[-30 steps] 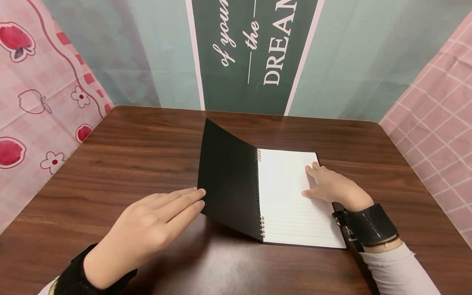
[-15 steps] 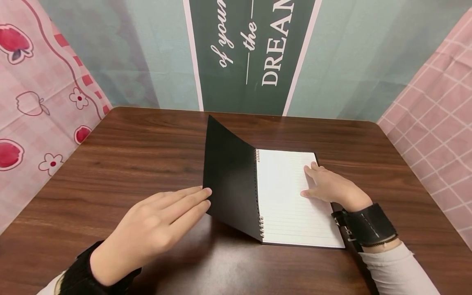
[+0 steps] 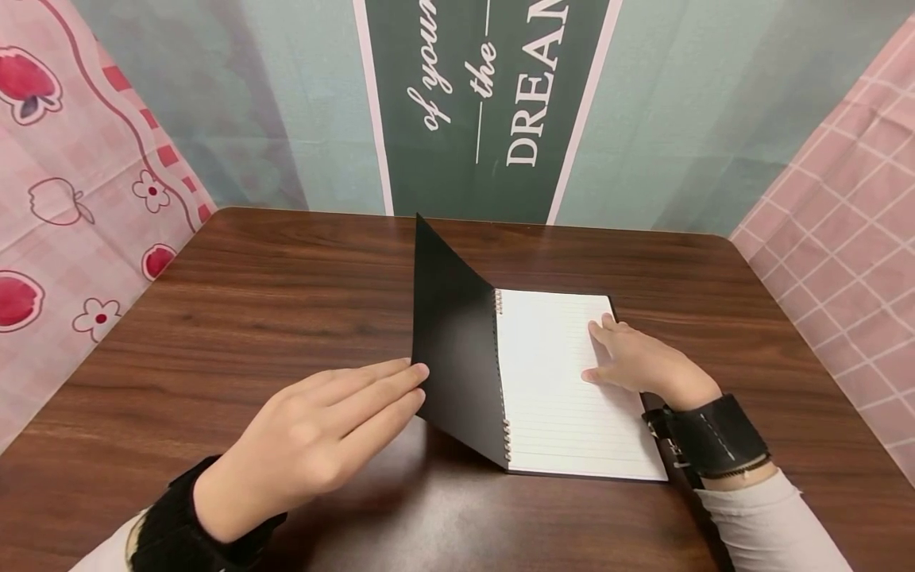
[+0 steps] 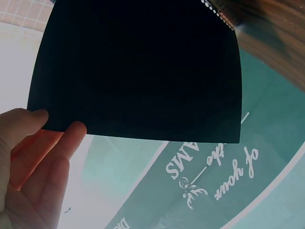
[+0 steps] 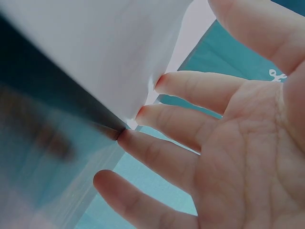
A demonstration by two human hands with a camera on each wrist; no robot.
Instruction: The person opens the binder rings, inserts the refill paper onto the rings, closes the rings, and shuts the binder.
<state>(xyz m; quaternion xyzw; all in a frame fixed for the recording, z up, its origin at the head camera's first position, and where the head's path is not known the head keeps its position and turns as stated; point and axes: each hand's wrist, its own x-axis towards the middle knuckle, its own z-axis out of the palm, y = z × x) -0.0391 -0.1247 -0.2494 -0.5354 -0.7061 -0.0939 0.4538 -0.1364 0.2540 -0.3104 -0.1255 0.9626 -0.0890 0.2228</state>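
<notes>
A spiral notebook lies open on the wooden table (image 3: 286, 302). Its black cover (image 3: 457, 349) stands tilted up from the spiral binding (image 3: 503, 373). My left hand (image 3: 400, 383) reaches in from the left with straight fingers, the tips touching the cover's outer face near its free edge. In the left wrist view two fingertips (image 4: 71, 133) meet the lower edge of the black cover (image 4: 138, 71). My right hand (image 3: 629, 361) rests flat on the lined white page (image 3: 550, 381) near its right edge. The right wrist view shows that hand (image 5: 228, 138) with fingers spread against the page (image 5: 95, 52).
A green banner (image 3: 493, 103) with white lettering hangs on the teal backdrop behind the table. Pink patterned cloth (image 3: 71, 159) closes the left side and pink checked cloth (image 3: 843, 222) the right. Bare tabletop surrounds the notebook on all sides.
The black cover has swung further up and to the right. My left hand has moved right with it, fingertips still against it. The right hand has stayed on the page.
</notes>
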